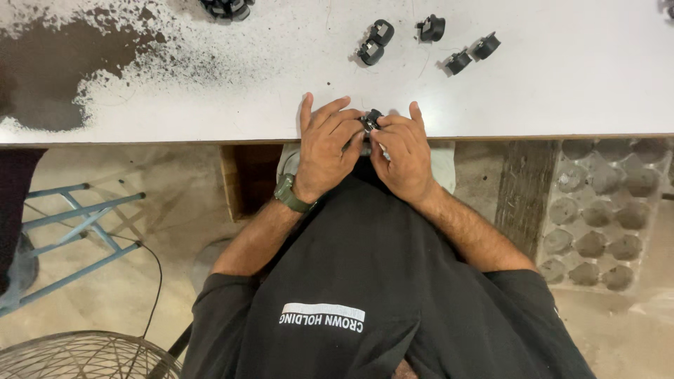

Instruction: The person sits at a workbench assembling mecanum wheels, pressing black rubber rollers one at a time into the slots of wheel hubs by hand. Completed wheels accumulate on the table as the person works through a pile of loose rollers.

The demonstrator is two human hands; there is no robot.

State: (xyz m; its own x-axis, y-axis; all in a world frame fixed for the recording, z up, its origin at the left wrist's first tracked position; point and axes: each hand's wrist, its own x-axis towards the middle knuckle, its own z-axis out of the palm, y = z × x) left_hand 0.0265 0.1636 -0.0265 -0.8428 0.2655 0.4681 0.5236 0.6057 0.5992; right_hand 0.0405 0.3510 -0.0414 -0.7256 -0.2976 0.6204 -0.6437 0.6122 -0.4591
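Seen from above, nearest the camera is a black shirt [365, 295] with a white rectangular label across the chest. To the lower left, a round wire fan guard [84, 358] and a pale blue metal frame [77, 231] stand on a dusty concrete floor [161, 231]; to the right, a grey moulded tray [604, 210] of round hollows leans beside a wooden post [523, 189]. Both forearms reach forward to the table's near edge. The left hand [324, 149], with a green watch [289, 194] at the wrist, and the right hand [404, 156] meet there, fingertips pinched together on a small black part [371, 121] held just above the edge; its long axis cannot be told. The white table [562, 91] is worn dark and speckled at its far left. Further back lie five similar small black parts [382, 31], well apart from the hands.
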